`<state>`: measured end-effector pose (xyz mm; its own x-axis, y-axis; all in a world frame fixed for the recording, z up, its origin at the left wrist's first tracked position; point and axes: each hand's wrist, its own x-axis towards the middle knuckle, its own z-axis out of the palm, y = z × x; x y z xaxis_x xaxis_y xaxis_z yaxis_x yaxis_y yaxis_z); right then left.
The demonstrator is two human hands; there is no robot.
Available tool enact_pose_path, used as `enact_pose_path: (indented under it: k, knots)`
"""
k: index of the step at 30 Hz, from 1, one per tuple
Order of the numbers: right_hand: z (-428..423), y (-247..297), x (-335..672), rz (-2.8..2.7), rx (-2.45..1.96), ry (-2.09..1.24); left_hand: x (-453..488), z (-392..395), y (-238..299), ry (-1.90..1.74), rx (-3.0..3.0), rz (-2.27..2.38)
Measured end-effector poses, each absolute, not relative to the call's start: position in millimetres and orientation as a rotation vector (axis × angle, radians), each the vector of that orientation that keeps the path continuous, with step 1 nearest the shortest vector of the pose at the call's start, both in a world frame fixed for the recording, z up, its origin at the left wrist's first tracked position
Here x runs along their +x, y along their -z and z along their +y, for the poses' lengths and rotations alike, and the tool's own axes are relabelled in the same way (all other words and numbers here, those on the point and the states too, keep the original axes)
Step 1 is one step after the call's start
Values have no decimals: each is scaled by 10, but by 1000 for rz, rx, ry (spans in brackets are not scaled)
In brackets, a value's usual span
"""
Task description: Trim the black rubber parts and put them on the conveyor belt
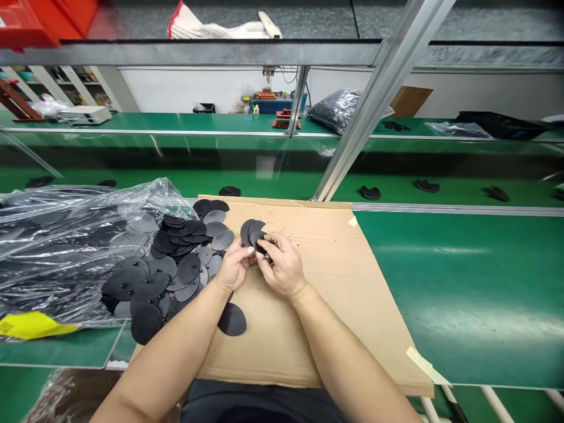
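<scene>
Over the cardboard sheet [343,282], both my hands close on a few overlapping black plastic discs [250,230]. My left hand [237,267] pinches them from the lower left, and my right hand [284,264] has its fingers on the right-hand disc. Something small and shiny shows beneath the right fingers, too small to name. To the left of my hands lies a loose pile of black discs [152,286], several with small pegs on them. A single disc [232,320] rests on the cardboard below my left wrist.
A clear plastic bag [79,235] with more discs covers the left side. Behind a metal post [365,111], a green conveyor [282,182] carries spaced black parts. Tiny black specks dot the cardboard. A white glove [224,28] lies on the shelf above, beside a red bin [44,23].
</scene>
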<state>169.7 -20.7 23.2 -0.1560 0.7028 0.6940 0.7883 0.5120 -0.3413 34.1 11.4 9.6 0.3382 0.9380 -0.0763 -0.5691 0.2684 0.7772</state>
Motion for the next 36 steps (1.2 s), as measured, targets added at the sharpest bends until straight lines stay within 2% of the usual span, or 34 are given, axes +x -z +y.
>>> enact_pose_path:
  k: [5, 10, 17, 24, 29, 36]
  knots:
    - [-243, -216, 1659, -1992, -1153, 113, 386, 104, -108, -1112, 733, 691]
    - [-195, -182, 1733, -1739, -1392, 209, 406, 131, -60, -1142, 777, 773]
    - [-148, -219, 1823, -1855, -1428, 178, 389, 140, -6, -1169, 838, 824]
    - [-172, -211, 1814, -1709, -1312, -173, 374, 184, -28, -1221, 782, 864]
    - [-143, -187, 1824, -1389, -1313, -441, 382, 217, -17, -1268, 820, 986]
    - [-95, -174, 1845, -1212, -1274, -690, 390, 163, 26, -1248, 944, 802]
